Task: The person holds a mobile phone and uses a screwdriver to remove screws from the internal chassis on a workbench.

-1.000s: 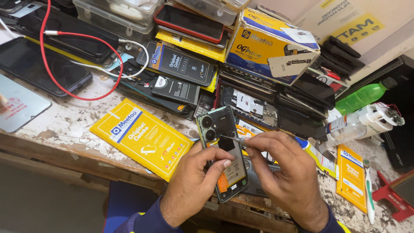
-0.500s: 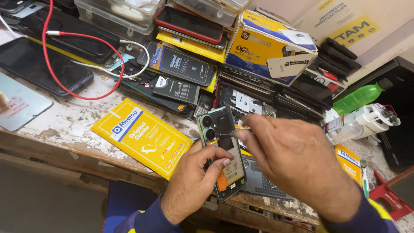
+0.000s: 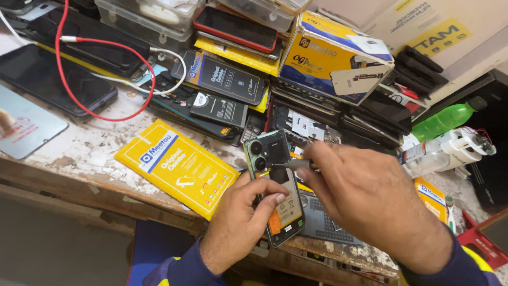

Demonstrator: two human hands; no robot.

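Observation:
My left hand (image 3: 241, 220) grips an opened phone (image 3: 272, 182) with its back cover off, holding it upright over the bench's front edge; the camera lenses sit at its top and an orange part shows lower down. My right hand (image 3: 365, 198) holds a thin metal tool (image 3: 293, 164) whose tip rests on the phone just right of the camera lenses. The right hand covers the phone's right side.
A yellow flat packet (image 3: 177, 167) lies left of the phone. Behind are stacked phones and black battery packs (image 3: 219, 79), a blue and yellow box (image 3: 328, 58), a red cable (image 3: 100, 69), a green bottle (image 3: 444, 119) and a white bottle (image 3: 442, 151). A worn wooden bench edge (image 3: 63, 185) runs below.
My right hand has risen from the phone's lower half to its top, bringing the tool tip beside the camera lenses. The left hand keeps its grip.

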